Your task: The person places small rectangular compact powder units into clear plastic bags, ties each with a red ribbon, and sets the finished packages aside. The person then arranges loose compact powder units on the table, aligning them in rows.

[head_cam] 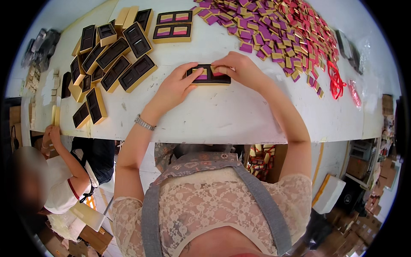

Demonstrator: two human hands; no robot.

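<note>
On the white tabletop before me lies a gold box with a black two-compartment insert (210, 78). My left hand (173, 84) grips its left end, thumb resting on a purple-and-gold packet (201, 76) that sits in the left compartment. The fingers of my right hand (240, 66) pinch a red-and-gold packet (217, 73) at the right compartment. Whether that packet is fully seated is hidden by the fingers. Two filled boxes, a nearer one (172, 38) and a farther one (169, 13), lie side by side beyond my left hand.
Gold boxes with black inserts (112, 53) are heaped at left. Loose purple packets (246, 47) and red packets (308, 35) spread across the far right, near red ribbon (335, 80). At the lower left, another person's hands (53, 133) hold a pale yellow piece (56, 115).
</note>
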